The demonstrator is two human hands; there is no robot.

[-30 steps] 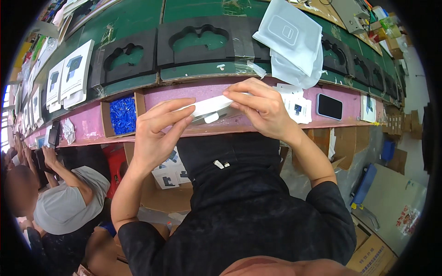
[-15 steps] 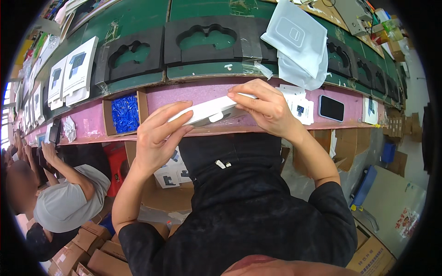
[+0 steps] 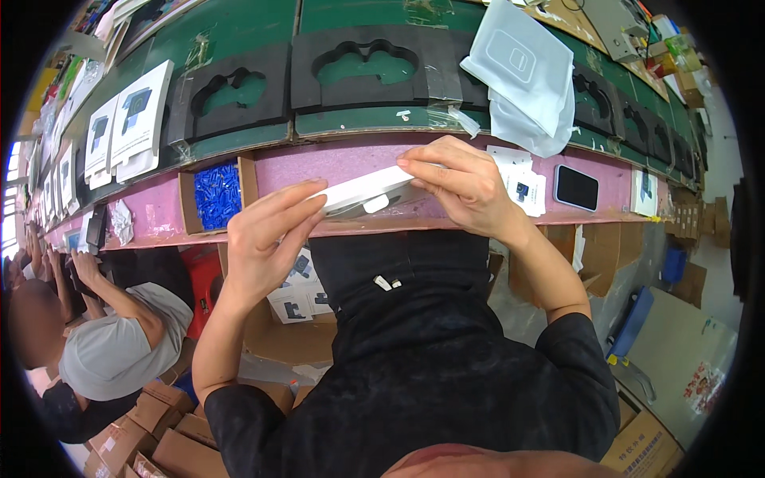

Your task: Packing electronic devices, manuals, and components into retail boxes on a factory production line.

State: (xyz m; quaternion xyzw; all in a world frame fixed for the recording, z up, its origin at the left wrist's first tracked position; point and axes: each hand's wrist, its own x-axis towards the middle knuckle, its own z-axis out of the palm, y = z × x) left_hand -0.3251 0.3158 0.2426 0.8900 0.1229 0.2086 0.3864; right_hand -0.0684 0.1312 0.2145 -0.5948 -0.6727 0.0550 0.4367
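A flat white cardboard box [image 3: 351, 192] is tilted in front of me, above the pink ledge [image 3: 291, 163]. Its open edge faces me, and a small white tab sticks out of it. My left hand [image 3: 271, 239] pinches the box's left end between fingers and thumb. At the right end my right hand [image 3: 464, 187] holds it, fingers on the upper edge. What the box contains cannot be made out. Beyond it lies black foam [image 3: 351, 95] with a shaped cut-out, on the green surface [image 3: 339, 16].
Blue small parts fill an open cardboard box [image 3: 217, 199] on the left. White bags [image 3: 522, 72], printed cards [image 3: 522, 187] and a phone [image 3: 576, 188] lie to the right. Printed white boxes [image 3: 143, 119] stand at far left. A co-worker [image 3: 119, 342] sits on my left.
My left fingers have shifted slightly left and down along the box, which both hands still hold. The green surface with the foam and white bags has moved a little to the right.
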